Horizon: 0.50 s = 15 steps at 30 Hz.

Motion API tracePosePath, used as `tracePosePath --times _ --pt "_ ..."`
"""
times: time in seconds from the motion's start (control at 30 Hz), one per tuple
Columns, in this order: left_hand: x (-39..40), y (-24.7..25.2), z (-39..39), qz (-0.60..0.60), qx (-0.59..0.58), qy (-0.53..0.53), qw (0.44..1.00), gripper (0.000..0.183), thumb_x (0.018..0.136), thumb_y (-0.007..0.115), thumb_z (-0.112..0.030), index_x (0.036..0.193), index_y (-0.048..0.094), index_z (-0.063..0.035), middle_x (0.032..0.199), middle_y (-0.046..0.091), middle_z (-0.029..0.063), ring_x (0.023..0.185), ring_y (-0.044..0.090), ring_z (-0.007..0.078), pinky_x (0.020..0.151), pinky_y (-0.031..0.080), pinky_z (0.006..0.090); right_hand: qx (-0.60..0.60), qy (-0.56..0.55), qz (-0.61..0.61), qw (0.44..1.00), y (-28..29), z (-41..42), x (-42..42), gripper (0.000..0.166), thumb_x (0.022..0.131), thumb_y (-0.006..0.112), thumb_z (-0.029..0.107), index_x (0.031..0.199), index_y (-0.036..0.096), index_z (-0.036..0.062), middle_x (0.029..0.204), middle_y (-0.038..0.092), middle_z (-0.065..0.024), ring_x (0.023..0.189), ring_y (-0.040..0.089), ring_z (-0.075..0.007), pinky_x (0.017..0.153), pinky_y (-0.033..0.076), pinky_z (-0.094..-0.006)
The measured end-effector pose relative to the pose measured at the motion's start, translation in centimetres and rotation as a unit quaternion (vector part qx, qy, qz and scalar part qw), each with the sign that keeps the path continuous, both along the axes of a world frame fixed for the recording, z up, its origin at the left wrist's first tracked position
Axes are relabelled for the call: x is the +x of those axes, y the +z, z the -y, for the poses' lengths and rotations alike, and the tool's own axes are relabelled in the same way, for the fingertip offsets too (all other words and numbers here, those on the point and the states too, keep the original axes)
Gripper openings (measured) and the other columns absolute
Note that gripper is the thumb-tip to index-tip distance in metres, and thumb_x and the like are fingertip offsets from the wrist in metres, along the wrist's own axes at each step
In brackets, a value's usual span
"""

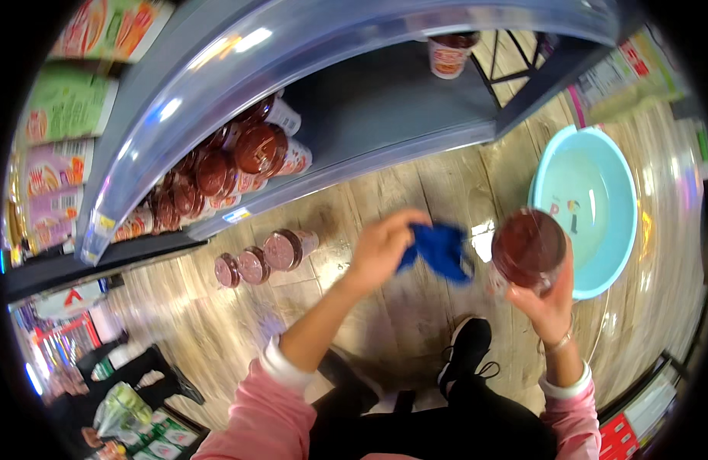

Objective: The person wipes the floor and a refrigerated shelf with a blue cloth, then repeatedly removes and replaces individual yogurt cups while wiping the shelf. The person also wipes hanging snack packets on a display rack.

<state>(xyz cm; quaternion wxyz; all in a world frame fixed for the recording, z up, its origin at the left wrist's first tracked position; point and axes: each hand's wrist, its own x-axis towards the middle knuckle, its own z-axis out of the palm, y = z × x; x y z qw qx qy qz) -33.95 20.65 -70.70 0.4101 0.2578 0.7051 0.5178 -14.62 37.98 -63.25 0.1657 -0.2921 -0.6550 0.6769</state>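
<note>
A blue cloth (440,253) hangs from the fingers of my left hand (383,247), above the wooden floor, and looks blurred. My right hand (544,305) grips a plastic-wrapped cup (529,247) with a dark red-brown lid, its top facing me. Just beyond that hand stands a light blue basin (613,247) of water on the floor. To the left of my left hand, several similar cups (282,250) form a row on the floor. More lidded cups (259,149) are packed at the left end of the low grey shelf (377,98) before me.
One cup (449,57) sits at the shelf's far right. A clear plastic shelf edge (233,63) curves overhead, with bagged packets (60,109) at the left. My black shoe (469,345) is on the floor. At lower left, a person in dark clothes (141,374) is near a bag of greens (124,408).
</note>
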Motion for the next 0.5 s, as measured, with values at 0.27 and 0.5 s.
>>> tracePosePath --times 0.27,0.5 --pt "8.3 -2.6 10.4 0.296 -0.062 0.094 0.948 0.035 0.085 0.043 -0.011 0.114 0.058 0.0020 0.101 0.062 0.0068 0.091 0.058 0.0128 0.081 0.047 0.0248 0.288 0.081 -0.074 0.951 -6.9 -3.0 -25.5 0.085 0.063 0.083 0.034 0.127 0.042 -0.0014 0.124 0.051 -0.0186 0.111 0.053 -0.0271 0.097 0.040 -0.0375" --pt "9.4 -1.1 12.4 0.352 0.020 0.195 0.915 0.034 0.089 0.042 -0.012 0.118 0.056 0.0000 0.089 0.060 0.0038 0.076 0.055 0.0096 0.068 0.044 0.0228 0.289 0.073 -0.207 0.932 -9.2 -0.2 -43.6 0.069 0.071 0.075 0.034 0.126 0.048 0.0027 0.122 0.055 -0.0145 0.115 0.052 -0.0271 0.097 0.040 -0.0375"
